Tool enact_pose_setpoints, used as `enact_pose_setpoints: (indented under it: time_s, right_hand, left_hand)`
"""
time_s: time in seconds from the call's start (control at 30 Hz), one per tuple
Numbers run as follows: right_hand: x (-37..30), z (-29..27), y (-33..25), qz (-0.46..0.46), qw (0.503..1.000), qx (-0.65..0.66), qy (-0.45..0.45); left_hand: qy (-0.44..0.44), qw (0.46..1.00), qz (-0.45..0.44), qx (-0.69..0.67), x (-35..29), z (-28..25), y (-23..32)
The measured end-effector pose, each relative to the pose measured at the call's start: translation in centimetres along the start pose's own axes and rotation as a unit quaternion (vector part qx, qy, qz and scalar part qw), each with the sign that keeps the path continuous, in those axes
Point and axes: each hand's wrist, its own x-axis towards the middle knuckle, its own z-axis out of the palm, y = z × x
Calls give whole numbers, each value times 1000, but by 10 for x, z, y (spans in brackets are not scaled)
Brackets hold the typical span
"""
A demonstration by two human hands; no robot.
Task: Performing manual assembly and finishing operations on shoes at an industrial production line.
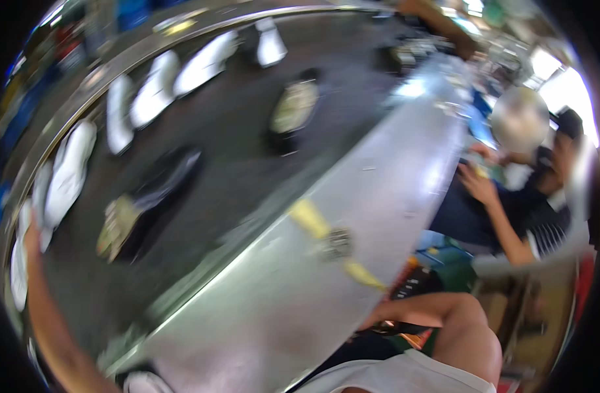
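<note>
At the far left my left hand reaches over the dark belt and overlaps a long white shoe-shaped piece. Its fingers are smeared by motion, so I cannot tell whether they grip the piece. My right hand is low on the right, at the near edge of the sloping metal ledge, beside a dark object. Its fingers are blurred and partly hidden. On the belt lie a dark shoe with a pale patterned inside and, farther off, another dark shoe.
More white shoe-shaped pieces line the belt's far side by a metal rail. Yellow tape crosses the ledge. At the right a co-worker sits with hands raised; another person's arm reaches over the far end.
</note>
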Motion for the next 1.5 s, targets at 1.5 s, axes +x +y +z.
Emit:
enact_pose_setpoints:
  time_s: [1.5]
  right_hand:
    - [-131,138,73,29,994,21,-102]
  left_hand:
    - [55,987,87,121,-586,-40,164]
